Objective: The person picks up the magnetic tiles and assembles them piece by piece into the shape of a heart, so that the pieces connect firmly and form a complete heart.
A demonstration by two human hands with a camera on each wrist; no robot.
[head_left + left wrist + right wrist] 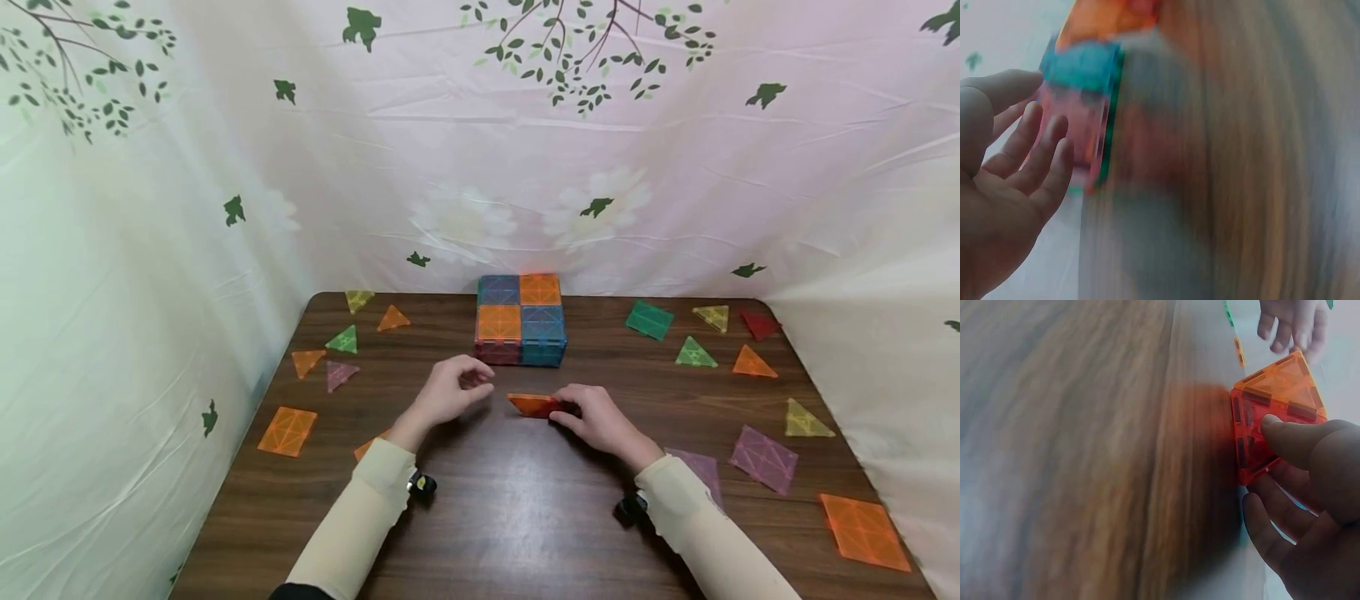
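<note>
A box (pixel 521 322) looks built near the desk's (pixel 495 533) far edge, right hand (pixel 597 419) pinching a red-orange piece (pixel 532 406), left hand (pixel 447 390) empty, side-edge tiles (pixel 864 531) unjoined.

No readable text, label, brand, number or sign in any view — none on magnetic tiles (pixel 1285 381), leaf-print curtain (pixel 450 125), wood-grain tabletop (pixel 487 517) or wrist-worn cameras (pixel 424 489).

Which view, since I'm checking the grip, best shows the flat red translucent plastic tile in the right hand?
The right wrist view: the red tile appears close up, though the right hand covers part. The head view shows it small, angled. The left wrist view has only a blurred red patch, possibly it.
</note>
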